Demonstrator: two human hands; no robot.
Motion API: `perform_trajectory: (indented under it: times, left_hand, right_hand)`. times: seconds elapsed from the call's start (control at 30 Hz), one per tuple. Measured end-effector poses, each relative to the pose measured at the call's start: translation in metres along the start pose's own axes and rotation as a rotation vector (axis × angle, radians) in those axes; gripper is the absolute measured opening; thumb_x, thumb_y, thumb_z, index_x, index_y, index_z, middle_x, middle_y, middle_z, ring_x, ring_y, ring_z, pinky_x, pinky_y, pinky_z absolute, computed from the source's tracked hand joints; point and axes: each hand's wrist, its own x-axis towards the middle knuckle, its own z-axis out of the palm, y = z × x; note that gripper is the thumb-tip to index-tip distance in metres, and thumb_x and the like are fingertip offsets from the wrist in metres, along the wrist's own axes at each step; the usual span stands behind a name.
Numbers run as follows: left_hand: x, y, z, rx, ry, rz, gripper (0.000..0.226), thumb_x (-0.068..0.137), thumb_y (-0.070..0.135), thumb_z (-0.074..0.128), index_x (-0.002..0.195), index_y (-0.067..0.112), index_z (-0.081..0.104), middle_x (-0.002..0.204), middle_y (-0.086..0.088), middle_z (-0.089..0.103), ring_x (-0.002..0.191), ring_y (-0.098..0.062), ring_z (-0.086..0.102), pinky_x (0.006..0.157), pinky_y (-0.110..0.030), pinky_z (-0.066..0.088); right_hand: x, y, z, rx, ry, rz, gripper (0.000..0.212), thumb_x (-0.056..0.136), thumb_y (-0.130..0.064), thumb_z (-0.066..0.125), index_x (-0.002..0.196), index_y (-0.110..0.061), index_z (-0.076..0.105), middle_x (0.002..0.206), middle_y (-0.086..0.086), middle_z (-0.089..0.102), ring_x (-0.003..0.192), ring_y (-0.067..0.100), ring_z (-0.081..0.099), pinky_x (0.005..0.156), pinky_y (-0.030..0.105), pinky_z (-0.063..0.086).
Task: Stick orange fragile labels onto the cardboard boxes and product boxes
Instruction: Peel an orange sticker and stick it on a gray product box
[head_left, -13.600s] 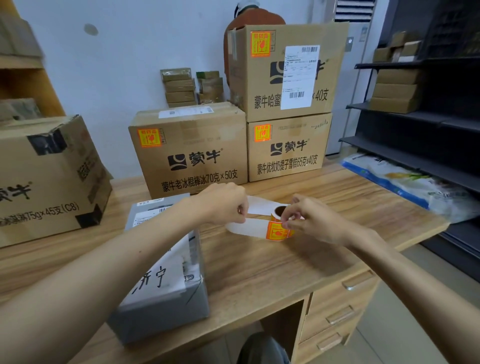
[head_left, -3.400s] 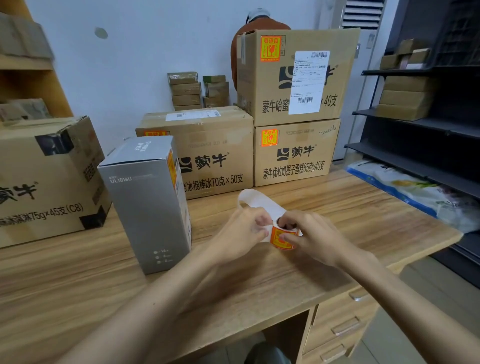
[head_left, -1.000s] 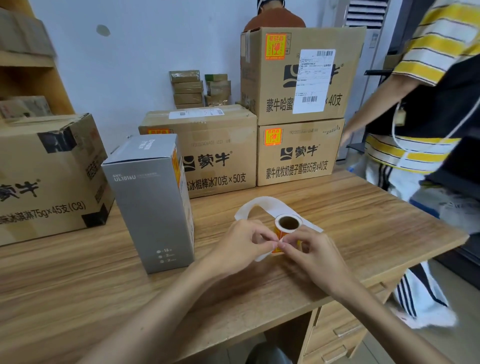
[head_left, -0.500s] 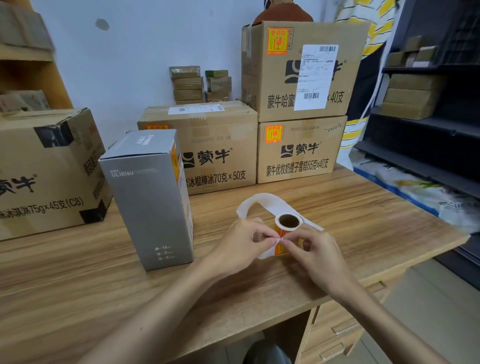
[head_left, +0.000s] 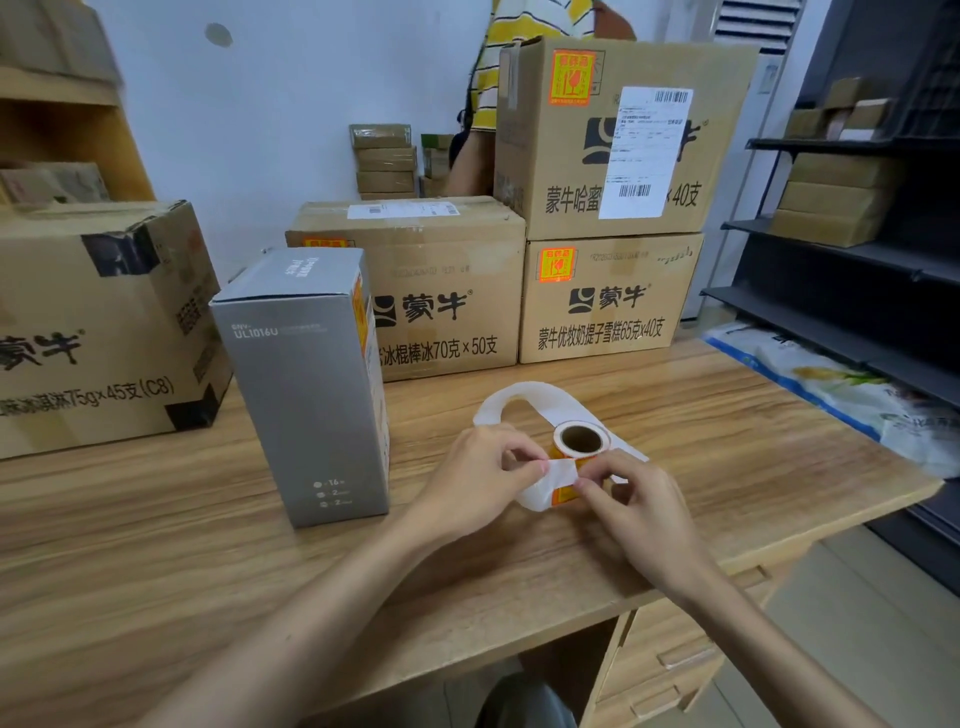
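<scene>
Both hands were still at the label roll (head_left: 581, 441), which stood on end on the wooden desk (head_left: 727, 441) just in front of the person, much as half a second before. The left hand (head_left: 483, 478) pinched the white backing strip (head_left: 524, 397) between thumb and forefinger. The right hand (head_left: 631, 499) had its thumb and forefinger closed on the edge of the orange label (head_left: 563, 493) on that strip; whether the label had begun to lift could not be told. The strip looped back behind the roll and round to the fingers. The grey product box (head_left: 306, 395), which had lain flat on the desk at the start, stood upright to the left of the hands with an orange sticker (head_left: 359, 312) on its right side. The stacked cardboard boxes (head_left: 608, 322) at the back had not moved, and the two on the right showed their orange stickers (head_left: 572, 77). A person in a striped shirt (head_left: 519, 31), earlier to the right of the stack, now stood behind its left side.
</scene>
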Motion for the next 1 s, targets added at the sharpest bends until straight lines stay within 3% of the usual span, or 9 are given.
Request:
perform_trajectory:
  times: [0.1,0.37,0.57,0.7,0.87,1.0]
  left_hand:
    - [0.002,-0.002,0.0,0.001,0.013,-0.028,0.01,0.09,0.024,0.073,0.086,0.03,0.08,0.083,0.019,0.067,0.072,0.005,0.056,0.067,-0.017,0.038]
    - [0.006,-0.006,0.0,-0.002,0.035,-0.061,0.012,0.09,0.02,0.074,0.084,0.029,0.08,0.079,0.022,0.066,0.068,0.008,0.054,0.062,-0.01,0.034]
    - [0.004,-0.004,-0.001,0.006,0.039,-0.092,0.011,0.091,0.024,0.073,0.087,0.031,0.08,0.091,0.013,0.071,0.072,0.006,0.056,0.069,-0.024,0.04]
    - [0.003,-0.002,-0.001,0.033,0.044,-0.105,0.01,0.091,0.026,0.072,0.09,0.03,0.081,0.091,0.014,0.071,0.075,0.003,0.057,0.071,-0.026,0.043]
    - [0.003,0.001,-0.002,0.055,0.05,-0.113,0.011,0.093,0.026,0.071,0.094,0.029,0.081,0.096,0.012,0.072,0.077,0.002,0.056,0.069,-0.025,0.041]
    - [0.001,0.002,-0.004,0.04,0.057,-0.106,0.011,0.093,0.024,0.071,0.094,0.028,0.081,0.095,0.013,0.072,0.076,0.001,0.055,0.069,-0.023,0.039]
  right_hand:
    - [-0.001,0.001,-0.001,0.014,0.0,0.027,0.017,0.087,-0.015,0.072,0.073,-0.025,0.07,0.078,-0.011,0.069,0.059,0.006,0.053,0.058,0.022,0.04]
    - [-0.005,0.002,-0.009,0.033,0.009,0.091,0.022,0.086,-0.01,0.069,0.069,-0.024,0.068,0.075,-0.01,0.068,0.064,0.008,0.056,0.06,0.023,0.043]
    - [-0.008,0.006,-0.022,0.057,0.045,0.172,0.02,0.083,-0.008,0.067,0.065,-0.016,0.066,0.068,-0.001,0.066,0.066,0.022,0.059,0.058,0.022,0.04]
    - [-0.009,0.007,-0.025,0.12,0.063,0.206,0.022,0.085,-0.007,0.065,0.064,-0.015,0.063,0.068,0.007,0.064,0.061,0.014,0.053,0.053,0.023,0.037]
    - [-0.009,0.001,-0.031,0.177,0.105,0.211,0.025,0.084,-0.002,0.062,0.063,-0.013,0.062,0.07,0.005,0.064,0.063,0.011,0.052,0.061,0.031,0.038]
    - [-0.004,-0.007,-0.038,0.238,0.152,0.171,0.022,0.083,-0.004,0.062,0.062,-0.011,0.06,0.059,-0.006,0.057,0.058,0.004,0.045,0.056,0.019,0.035]
